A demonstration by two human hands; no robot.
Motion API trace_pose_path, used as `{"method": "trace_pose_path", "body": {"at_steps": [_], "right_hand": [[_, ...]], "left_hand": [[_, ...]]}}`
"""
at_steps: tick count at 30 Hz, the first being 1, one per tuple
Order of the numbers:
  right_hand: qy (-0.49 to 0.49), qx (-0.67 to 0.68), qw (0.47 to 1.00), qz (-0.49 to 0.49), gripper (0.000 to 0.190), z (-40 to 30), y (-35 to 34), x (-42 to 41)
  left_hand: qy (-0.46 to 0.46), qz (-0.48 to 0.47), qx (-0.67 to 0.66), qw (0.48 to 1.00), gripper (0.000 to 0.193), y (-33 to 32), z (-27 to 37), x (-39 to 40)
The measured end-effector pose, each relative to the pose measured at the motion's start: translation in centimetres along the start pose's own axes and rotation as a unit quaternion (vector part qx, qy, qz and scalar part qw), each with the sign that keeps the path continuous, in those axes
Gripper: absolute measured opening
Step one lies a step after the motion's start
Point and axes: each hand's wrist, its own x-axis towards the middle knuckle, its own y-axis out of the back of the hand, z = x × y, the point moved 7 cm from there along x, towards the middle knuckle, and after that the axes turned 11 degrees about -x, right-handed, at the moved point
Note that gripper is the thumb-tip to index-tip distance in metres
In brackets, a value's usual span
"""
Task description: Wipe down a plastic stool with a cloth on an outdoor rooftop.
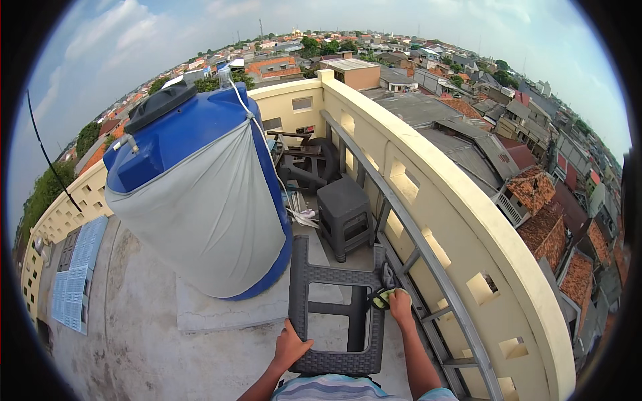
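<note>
Directly in front of my body is a dark grey plastic stool (333, 275) with a woven-look pattern, its legs pointing away from me and its open side framing the concrete below. My left hand (292, 346) grips its left edge near my waist. In my right hand (400, 307) is a green-and-black item (379, 299), pressed against or held just at the stool's right side; its exact kind is unclear, partly covered by my fingers. A grey cloth-like piece (387, 275) shows just beyond it.
A blue water tank (200, 130) wrapped in pale grey cloth (205, 225) stands ahead left. Another dark stool (344, 200) sits beyond, near piled scrap (306, 160). Along the right, a metal ladder (426, 225) leans by the cream parapet (451, 190); rooftops lie below.
</note>
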Motion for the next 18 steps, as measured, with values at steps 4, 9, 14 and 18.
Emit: {"method": "trace_pose_path", "body": {"at_steps": [4, 9, 14, 18], "right_hand": [[-0.046, 0.206, 0.947, -0.241, 0.032, 5.2, -5.2, -9.5], [-0.228, 0.481, 0.82, -0.208, 0.034, 6.2, -12.2, -19.2], [-0.226, 0.569, 0.783, -0.111, 0.031, 1.4, -9.5, -16.4], [0.042, 0.256, 0.965, 0.032, 0.031, -0.5, -7.0, -12.3]], "left_hand": [[0.04, 0.015, -0.03, 0.999, 0.088, 0.8, -2.3, -0.1], [0.054, 0.027, -0.073, 0.995, 0.09, 1.5, -3.6, 0.9], [0.062, 0.02, -0.13, 0.989, 0.082, 1.4, -4.4, 3.7], [-0.127, 0.101, -0.001, 0.987, 0.059, 0.1, -2.9, 4.4]]}}
